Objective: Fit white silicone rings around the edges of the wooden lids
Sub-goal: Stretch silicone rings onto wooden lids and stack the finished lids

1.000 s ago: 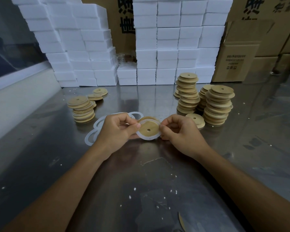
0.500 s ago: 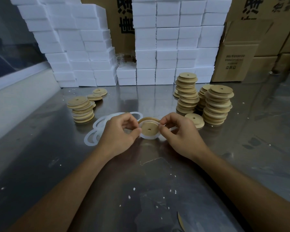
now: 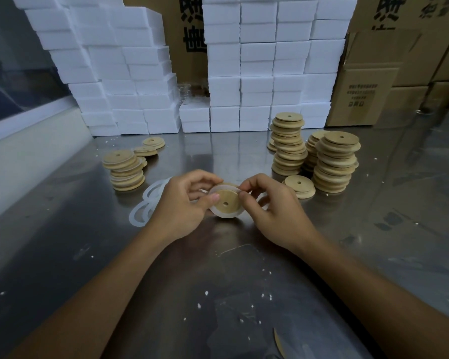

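A round wooden lid (image 3: 227,204) with a small centre hole is held between both hands just above the steel table, tilted towards me. A white silicone ring (image 3: 222,215) wraps its rim. My left hand (image 3: 182,203) pinches the lid's left edge, thumb on its face. My right hand (image 3: 272,206) pinches the right edge with thumb and fingertips. Loose white rings (image 3: 143,208) lie on the table left of my left hand, partly hidden by it.
Tall stacks of wooden lids (image 3: 335,164) stand at the right, with a single lid (image 3: 300,186) in front. A shorter stack (image 3: 126,172) and two loose lids (image 3: 149,147) sit at the left. White foam blocks (image 3: 257,73) and cardboard boxes (image 3: 366,94) line the back.
The ring has gone from hanging loosely stretched round the lid to sitting snug on its rim. Both hands shifted slightly closer around the lid.
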{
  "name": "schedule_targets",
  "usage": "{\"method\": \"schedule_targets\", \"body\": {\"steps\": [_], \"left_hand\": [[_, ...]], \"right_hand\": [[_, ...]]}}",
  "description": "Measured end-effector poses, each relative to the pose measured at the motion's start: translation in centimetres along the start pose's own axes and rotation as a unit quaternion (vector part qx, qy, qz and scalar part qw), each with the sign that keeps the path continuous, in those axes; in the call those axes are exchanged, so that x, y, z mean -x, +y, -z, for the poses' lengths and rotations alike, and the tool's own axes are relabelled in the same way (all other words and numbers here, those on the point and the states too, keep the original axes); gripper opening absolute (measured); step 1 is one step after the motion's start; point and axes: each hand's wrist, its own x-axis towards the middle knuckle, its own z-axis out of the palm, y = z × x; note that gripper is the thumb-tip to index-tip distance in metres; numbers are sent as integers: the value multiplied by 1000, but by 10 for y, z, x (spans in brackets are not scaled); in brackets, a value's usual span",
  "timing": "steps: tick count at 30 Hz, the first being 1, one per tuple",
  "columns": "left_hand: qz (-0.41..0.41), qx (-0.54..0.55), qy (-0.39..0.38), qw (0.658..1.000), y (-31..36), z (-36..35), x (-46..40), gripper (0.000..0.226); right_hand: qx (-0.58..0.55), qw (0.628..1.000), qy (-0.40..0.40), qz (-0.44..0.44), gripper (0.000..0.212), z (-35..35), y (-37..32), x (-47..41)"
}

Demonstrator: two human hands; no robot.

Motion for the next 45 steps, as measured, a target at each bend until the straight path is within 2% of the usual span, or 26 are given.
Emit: {"method": "schedule_targets", "body": {"steps": [5,9,15,19,24,28,33,40,43,45], "left_hand": [[-56,-35,32,997,3,-3,2,18],[-84,-50,56,994,4,-4,1,23],[-117,-101,41,987,5,-2,2,20],[-192,-163,39,967,7,1,4,9],[-233,-178,39,955,8,1,5,16],[-224,-172,51,958,7,-1,5,15],[-163,-147,58,974,7,-3,5,5],[-89,-105,49,989,4,-1,1,11],[-57,-70,51,995,4,2,0,27],[-38,-52,57,996,4,3,0,29]], "right_hand": [[-18,1000,7,-15,4,1,0,1],[-3,1000,7,-9,5,1,-2,0],[15,1000,5,-9,4,3,-3,1],[20,1000,-5,-4,5,1,-3,1],[18,1000,0,-2,5,0,-2,1],[14,1000,9,-1,5,1,-2,1],[11,1000,9,3,6,2,-3,1],[7,1000,-4,-1,4,2,-1,0],[5,1000,-12,-17,3,1,1,1],[3,999,-18,-39,3,0,4,1]]}}
